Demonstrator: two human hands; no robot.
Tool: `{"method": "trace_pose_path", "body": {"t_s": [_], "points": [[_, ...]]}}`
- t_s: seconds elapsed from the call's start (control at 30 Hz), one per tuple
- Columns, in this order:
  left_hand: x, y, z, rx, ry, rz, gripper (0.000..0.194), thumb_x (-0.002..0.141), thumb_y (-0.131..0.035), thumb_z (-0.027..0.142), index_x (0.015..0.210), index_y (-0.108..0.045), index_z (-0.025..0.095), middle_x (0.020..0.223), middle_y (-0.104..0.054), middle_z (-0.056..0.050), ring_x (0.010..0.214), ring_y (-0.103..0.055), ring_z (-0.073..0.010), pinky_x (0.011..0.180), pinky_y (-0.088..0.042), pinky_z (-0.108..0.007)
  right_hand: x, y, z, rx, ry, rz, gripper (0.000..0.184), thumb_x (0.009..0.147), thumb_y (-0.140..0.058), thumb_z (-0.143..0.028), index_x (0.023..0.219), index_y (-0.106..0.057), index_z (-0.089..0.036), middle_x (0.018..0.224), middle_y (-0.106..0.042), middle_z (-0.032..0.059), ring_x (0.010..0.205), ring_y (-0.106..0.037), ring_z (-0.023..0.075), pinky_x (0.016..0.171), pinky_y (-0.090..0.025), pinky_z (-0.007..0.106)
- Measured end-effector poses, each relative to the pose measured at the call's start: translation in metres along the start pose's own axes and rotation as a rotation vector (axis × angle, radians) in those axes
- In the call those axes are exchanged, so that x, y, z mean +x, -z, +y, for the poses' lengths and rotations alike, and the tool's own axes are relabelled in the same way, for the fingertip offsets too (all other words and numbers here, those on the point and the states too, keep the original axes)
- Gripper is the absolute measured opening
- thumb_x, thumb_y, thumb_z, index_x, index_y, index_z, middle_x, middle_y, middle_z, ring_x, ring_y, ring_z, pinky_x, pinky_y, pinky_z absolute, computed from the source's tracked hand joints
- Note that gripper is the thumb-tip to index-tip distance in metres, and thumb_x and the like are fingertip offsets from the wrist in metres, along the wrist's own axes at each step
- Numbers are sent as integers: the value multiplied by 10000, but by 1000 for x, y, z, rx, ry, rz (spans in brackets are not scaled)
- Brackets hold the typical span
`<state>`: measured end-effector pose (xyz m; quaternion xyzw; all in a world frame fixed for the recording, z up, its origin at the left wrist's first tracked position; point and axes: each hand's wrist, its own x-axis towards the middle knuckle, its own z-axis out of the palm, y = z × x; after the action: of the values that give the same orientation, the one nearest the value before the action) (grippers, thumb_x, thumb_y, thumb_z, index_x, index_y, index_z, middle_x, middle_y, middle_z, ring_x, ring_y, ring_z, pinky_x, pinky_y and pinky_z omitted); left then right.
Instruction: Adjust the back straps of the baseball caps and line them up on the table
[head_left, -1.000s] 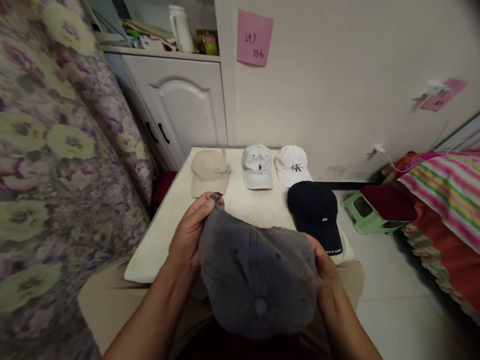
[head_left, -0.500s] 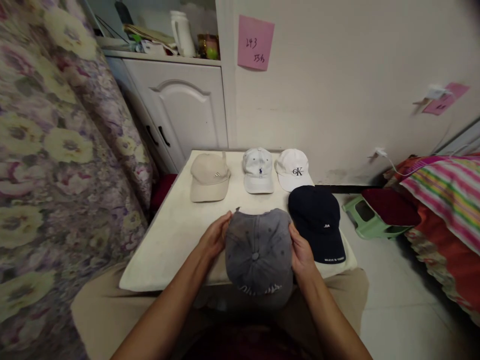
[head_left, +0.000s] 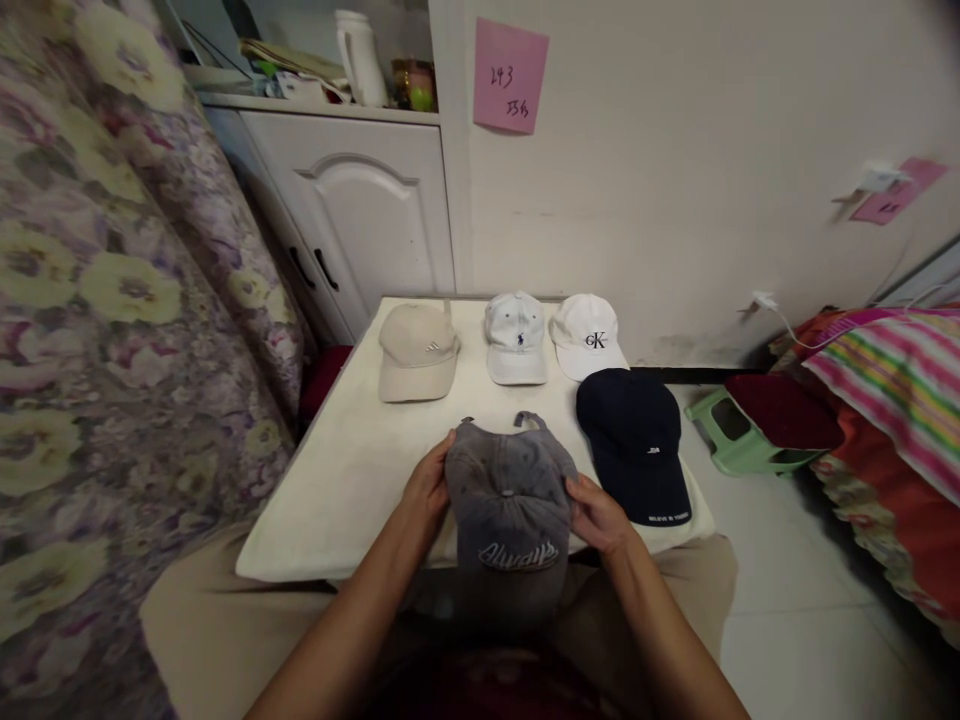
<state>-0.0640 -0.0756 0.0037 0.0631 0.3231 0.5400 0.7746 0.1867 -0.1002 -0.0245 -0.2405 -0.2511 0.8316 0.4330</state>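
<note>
A grey washed cap [head_left: 508, 497] with white lettering on its front rests on the near part of the small white table [head_left: 341, 490], its brim over the front edge. My left hand [head_left: 428, 487] grips its left side and my right hand [head_left: 596, 513] grips its right side, fingers curled on the crown. A navy cap [head_left: 634, 437] lies just to the right. Along the back stand a beige cap [head_left: 417, 348], a pale blue-white cap [head_left: 514, 336] and a white cap [head_left: 589, 334] with black letters.
A floral curtain [head_left: 112, 300] hangs at the left. A white cabinet [head_left: 360, 215] with a jug [head_left: 361, 58] on top stands behind. A pink note [head_left: 508, 75] is on the wall. A green stool [head_left: 739, 432] and a striped bed cover [head_left: 892, 390] are at the right.
The grey cap went from close to my chest down onto the table. It now sits with its lettered front towards me, and both hands have slid to its sides.
</note>
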Motion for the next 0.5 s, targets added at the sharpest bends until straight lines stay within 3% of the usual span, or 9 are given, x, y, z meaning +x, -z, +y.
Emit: {"method": "trace_pose_path", "body": {"t_s": [0.13,0.27,0.5], "points": [[2,10,-3,-13,28,-47,165,914,-566,226,911,-681,108,769,-772,-64,826,-739,-216,925,-536,-354,-2,2,4,60,2,18,295,773,-753,-342,1003,-702,-165,975,-772,66,962,-717,231,962,-508,395],[-16,16,-8,-35,19,-146,237,924,-527,257,956,-709,108,839,-784,-88,960,-721,-260,984,-497,-399,3,-2,3,199,23,46,283,820,-697,-400,1005,-713,-187,1003,-771,59,1053,-685,237,1028,-466,419],[-45,21,-18,-87,-42,-325,211,797,-546,165,817,-755,143,772,-788,-84,1059,-685,-295,1067,-425,-422,3,-19,-2,257,12,23,307,918,-547,-420,1020,-722,-189,1042,-761,77,1155,-633,236,1073,-420,458]]}}
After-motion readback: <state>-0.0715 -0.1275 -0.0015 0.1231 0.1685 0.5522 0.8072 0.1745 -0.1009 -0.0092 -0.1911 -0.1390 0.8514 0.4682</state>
